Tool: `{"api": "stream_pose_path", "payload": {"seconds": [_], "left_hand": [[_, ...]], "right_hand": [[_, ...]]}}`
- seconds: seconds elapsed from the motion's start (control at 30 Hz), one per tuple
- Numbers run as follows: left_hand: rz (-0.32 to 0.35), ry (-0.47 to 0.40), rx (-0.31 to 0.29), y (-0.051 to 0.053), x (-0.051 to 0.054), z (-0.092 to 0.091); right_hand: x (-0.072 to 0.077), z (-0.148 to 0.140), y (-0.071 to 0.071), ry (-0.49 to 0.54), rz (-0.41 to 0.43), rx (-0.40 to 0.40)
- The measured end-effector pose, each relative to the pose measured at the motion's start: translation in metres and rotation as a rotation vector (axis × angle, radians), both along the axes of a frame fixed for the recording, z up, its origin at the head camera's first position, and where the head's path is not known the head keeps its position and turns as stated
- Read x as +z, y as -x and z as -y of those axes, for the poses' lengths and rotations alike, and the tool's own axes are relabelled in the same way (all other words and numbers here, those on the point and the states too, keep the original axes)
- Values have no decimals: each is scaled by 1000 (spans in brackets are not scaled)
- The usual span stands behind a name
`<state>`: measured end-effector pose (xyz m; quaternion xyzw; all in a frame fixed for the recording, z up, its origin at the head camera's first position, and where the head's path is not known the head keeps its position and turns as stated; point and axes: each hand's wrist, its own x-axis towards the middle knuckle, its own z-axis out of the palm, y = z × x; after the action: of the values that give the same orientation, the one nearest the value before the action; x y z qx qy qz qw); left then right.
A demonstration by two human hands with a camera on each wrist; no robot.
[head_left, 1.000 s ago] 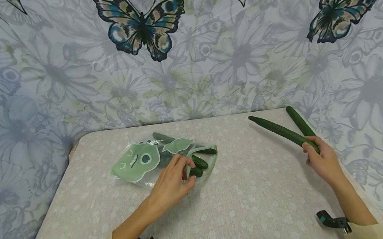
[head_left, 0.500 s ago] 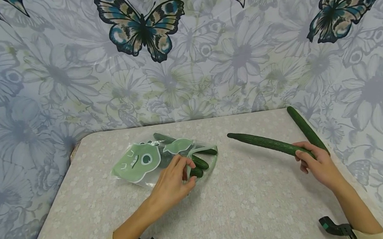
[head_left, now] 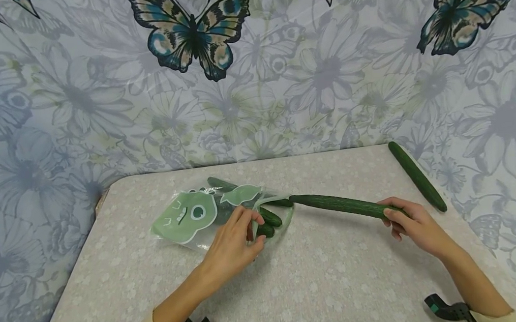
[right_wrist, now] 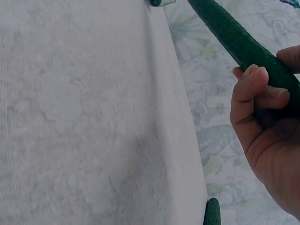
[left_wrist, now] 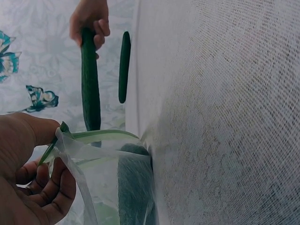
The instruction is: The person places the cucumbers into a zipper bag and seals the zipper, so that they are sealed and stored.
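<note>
Both hands grasp, the left [head_left: 231, 242] a cartoon-printed bag [head_left: 182, 217], the right [head_left: 418, 226] a cucumber [head_left: 340, 205].

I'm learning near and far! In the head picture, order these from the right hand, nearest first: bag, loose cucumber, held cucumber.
1. Held cucumber, in the right hand.
2. Loose cucumber, on the right side.
3. Bag, to the left.
</note>
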<state>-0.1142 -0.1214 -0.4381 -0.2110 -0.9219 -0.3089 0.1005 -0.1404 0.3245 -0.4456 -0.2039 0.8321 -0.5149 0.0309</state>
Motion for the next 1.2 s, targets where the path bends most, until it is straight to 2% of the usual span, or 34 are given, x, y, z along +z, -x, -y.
{"api": "stream_pose_path", "payload": {"seconds": [0.53, 0.93, 1.2], "left_hand": [[-10, -6, 1, -2, -2, 1], [-14, -9, -9, -2, -2, 0], [-22, -9, -9, -2, -1, 0]], "right_hand": [[-9, 33, 11, -17, 81, 140], [-10, 58, 20, -30, 132, 167], [-14, 80, 33, -91, 130, 190]]}}
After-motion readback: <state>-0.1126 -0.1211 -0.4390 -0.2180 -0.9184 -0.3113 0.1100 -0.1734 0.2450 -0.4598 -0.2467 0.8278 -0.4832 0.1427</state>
